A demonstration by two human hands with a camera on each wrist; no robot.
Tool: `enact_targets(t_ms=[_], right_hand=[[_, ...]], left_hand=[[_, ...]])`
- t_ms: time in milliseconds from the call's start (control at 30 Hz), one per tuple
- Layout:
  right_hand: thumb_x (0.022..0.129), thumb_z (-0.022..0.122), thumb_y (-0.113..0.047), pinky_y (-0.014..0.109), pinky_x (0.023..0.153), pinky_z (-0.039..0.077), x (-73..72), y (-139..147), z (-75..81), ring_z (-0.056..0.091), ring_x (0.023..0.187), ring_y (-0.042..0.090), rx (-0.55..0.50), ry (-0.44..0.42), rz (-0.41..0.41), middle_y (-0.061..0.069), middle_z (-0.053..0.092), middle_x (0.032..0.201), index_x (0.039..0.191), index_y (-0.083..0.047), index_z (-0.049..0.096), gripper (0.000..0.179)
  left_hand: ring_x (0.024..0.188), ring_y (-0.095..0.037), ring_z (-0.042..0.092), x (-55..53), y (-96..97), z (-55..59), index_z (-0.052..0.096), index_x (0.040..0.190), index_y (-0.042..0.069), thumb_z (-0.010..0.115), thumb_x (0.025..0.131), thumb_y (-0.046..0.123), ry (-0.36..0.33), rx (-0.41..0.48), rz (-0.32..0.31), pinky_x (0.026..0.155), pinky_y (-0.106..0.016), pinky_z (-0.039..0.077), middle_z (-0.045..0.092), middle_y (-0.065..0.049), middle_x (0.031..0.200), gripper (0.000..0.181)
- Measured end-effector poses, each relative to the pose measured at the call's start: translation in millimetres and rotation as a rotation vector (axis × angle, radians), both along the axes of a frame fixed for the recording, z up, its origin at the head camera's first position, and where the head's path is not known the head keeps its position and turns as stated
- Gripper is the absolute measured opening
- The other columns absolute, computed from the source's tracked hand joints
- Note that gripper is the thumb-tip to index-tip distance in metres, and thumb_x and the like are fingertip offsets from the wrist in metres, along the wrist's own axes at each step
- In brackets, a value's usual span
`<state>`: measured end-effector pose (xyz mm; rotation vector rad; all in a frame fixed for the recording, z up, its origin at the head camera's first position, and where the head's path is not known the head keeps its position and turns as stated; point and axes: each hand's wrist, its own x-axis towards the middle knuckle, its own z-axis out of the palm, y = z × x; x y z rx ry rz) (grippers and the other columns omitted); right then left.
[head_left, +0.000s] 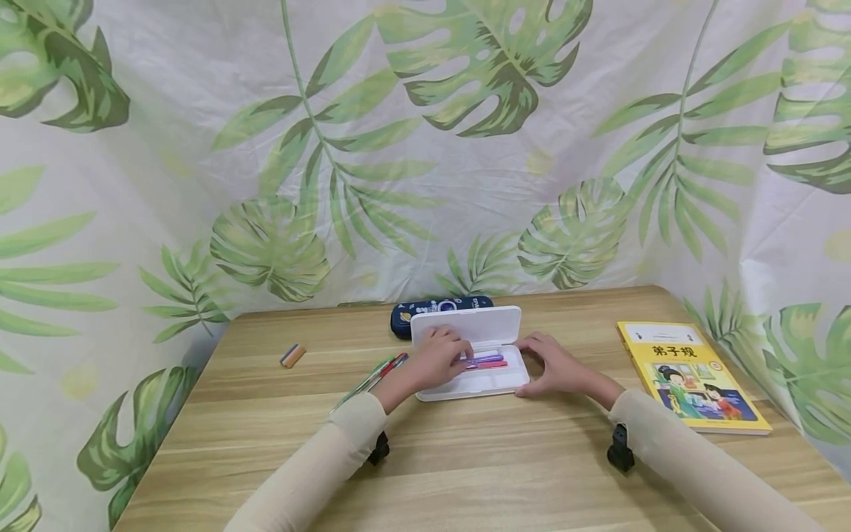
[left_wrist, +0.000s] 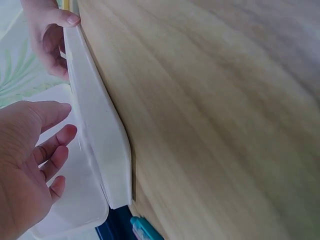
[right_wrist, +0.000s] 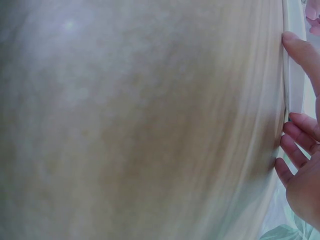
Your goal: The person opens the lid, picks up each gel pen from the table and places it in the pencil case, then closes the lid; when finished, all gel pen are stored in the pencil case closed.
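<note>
A white pencil case (head_left: 479,383) lies on the table with its lid (head_left: 488,325) raised at the back. Purple and pink pens (head_left: 493,363) lie inside it. My left hand (head_left: 437,360) is over the left part of the case, fingers loosely bent. In the left wrist view, nothing shows between that thumb and fingers. At the case's right end, my right hand (head_left: 557,368) holds it, thumb at the front corner and fingers towards the back corner. The right wrist view shows the thumb (right_wrist: 300,50) against the case's edge.
Behind the case lies a dark blue zip pencil case (head_left: 402,319). Several coloured pens (head_left: 369,383) lie left of the case, partly hidden by my left arm. Small blue and orange sticks (head_left: 292,356) lie further left. A yellow picture book (head_left: 698,377) lies on the right.
</note>
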<state>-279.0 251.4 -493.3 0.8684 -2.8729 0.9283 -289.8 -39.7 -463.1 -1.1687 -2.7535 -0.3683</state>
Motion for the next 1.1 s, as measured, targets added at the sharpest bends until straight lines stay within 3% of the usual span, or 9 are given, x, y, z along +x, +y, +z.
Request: enact_targets(t_ms=[500, 833, 1100], right_hand=[[0.067, 0.093, -0.045, 0.052, 0.106, 0.041, -1.1, 0.3, -1.9, 0.05, 0.12, 0.027, 0.005, -0.017, -0.002, 0.009, 0.059, 0.126, 0.134, -0.007, 0.061, 0.083], [0.068, 0.092, -0.049, 0.052, 0.106, 0.041, -1.7, 1.7, -6.7, 0.05, 0.122, 0.027, -0.012, -0.017, 0.007, 0.008, 0.059, 0.127, 0.134, -0.007, 0.06, 0.085], [0.067, 0.093, -0.047, 0.051, 0.105, 0.042, -1.9, 3.1, -6.0, 0.05, 0.12, 0.026, -0.021, -0.008, 0.001, 0.007, 0.06, 0.126, 0.133, -0.008, 0.061, 0.083]], left_hand=[[0.099, -0.025, 0.053, 10.6, -30.9, 7.5, 0.072, 0.101, 0.013, 0.073, 0.094, 0.019, -0.01, 0.074, 0.015, 0.096, -0.05, 0.038, 0.066, -0.006, 0.087, 0.009], [0.092, -0.021, 0.049, 11.5, -55.5, 5.1, 0.072, 0.101, 0.013, 0.075, 0.092, 0.016, -0.032, 0.079, 0.076, 0.081, -0.038, 0.034, 0.066, -0.005, 0.088, 0.01], [0.084, -0.018, 0.046, 9.8, -75.6, 5.1, 0.071, 0.104, 0.012, 0.074, 0.091, 0.013, -0.016, 0.091, 0.108, 0.083, -0.04, 0.035, 0.064, -0.003, 0.084, 0.013]])
